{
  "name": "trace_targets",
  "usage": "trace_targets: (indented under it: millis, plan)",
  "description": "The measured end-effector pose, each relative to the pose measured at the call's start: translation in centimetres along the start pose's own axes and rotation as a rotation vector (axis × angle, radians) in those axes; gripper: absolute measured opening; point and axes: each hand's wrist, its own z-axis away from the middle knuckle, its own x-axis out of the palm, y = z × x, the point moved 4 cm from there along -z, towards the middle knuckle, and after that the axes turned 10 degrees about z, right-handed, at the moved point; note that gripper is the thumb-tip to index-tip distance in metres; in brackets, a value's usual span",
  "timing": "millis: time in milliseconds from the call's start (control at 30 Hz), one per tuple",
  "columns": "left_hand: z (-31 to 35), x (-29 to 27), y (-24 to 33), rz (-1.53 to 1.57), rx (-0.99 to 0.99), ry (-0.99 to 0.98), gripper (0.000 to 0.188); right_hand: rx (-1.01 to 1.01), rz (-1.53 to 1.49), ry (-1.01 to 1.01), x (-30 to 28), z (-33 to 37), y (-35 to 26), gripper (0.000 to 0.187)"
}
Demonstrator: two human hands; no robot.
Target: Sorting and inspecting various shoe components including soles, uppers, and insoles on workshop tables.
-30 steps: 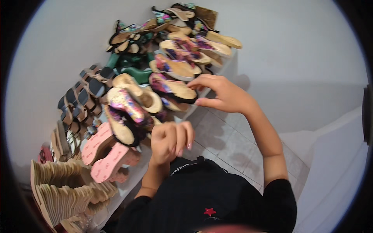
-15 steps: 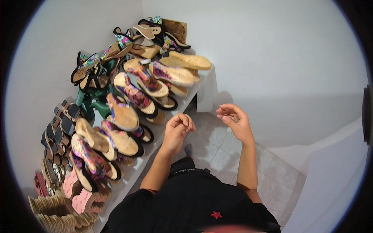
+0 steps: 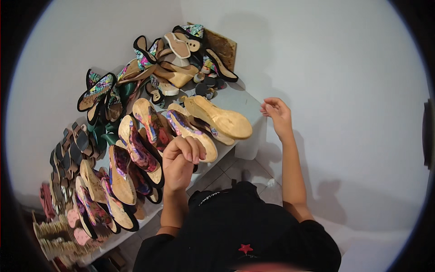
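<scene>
My left hand (image 3: 178, 163) hovers over the near edge of a row of shoes, its fingers loosely bent and drooping, with nothing visible in them. Partly behind it stands a wedge sandal (image 3: 192, 136) with a purple floral strap; I cannot tell whether the hand touches it. My right hand (image 3: 277, 113) is raised beyond the table's right corner, fingers half stretched toward the left, and no object shows in it. Nearest to it lies a bare tan wedge sole (image 3: 219, 119). More floral wedge sandals (image 3: 140, 149) stand in slanted rows along the front of the table.
The pale table (image 3: 247, 102) ends at a corner near my right hand. At the back lie black-edged patterned sandals (image 3: 222, 65) and a brown board (image 3: 224, 45). Dark-soled shoes (image 3: 72, 145), pink soles (image 3: 81, 235) and stacked tan soles (image 3: 54, 245) fill the left end. Tiled floor (image 3: 253, 174) shows below.
My view has shifted, so more of the table's right end shows. My left hand is now over the sandals' front edge; my right hand is higher, with its fingers closer together.
</scene>
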Motion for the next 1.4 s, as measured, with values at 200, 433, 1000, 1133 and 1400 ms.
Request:
trace_targets:
  millis: [200,433,1000,1133,1400]
  plan:
    - [-3.8,0.0,-3.5,-0.187,0.179,0.223,0.011,-0.102,0.187,-0.372,6.2,-13.8,9.8,0.037]
    - [-4.5,1.2,-6.7,-0.391,0.337,0.577,0.009,-0.64,0.941,-0.822,17.2,-20.7,13.9,0.1]
    - [-2.9,1.7,-9.4,-0.402,0.484,0.839,0.007,-1.112,1.062,-0.855,21.4,-22.9,18.4,0.068]
    - [-3.0,1.7,-9.2,-0.445,0.457,0.842,0.008,-1.211,0.925,-0.806,21.4,-22.6,19.4,0.067]
    - [-3.0,0.4,-9.5,-0.393,0.405,0.837,0.006,-0.914,0.699,-0.418,22.2,-24.3,18.1,0.067]
